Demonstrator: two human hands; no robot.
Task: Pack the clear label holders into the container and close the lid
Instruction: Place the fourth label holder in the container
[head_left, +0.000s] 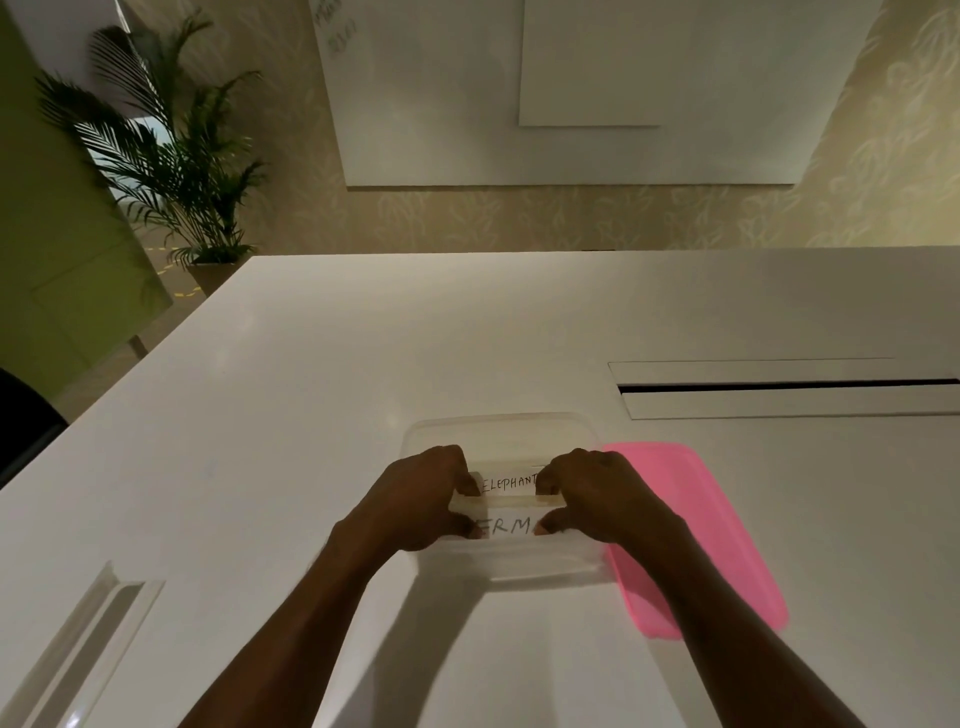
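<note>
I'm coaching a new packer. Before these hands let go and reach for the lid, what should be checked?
1. Grip: ok; left hand and right hand pinch the ends of the clear label holders.
2. Position: ok; the holders sit within the open clear plastic container.
3. Seated flat on the bottom: cannot tell.
4. Flat pink plastic lid free: ok; it lies on the white table, right of the container.
5. Everything packed: not ok; another clear acrylic holder lies near-left.
</note>
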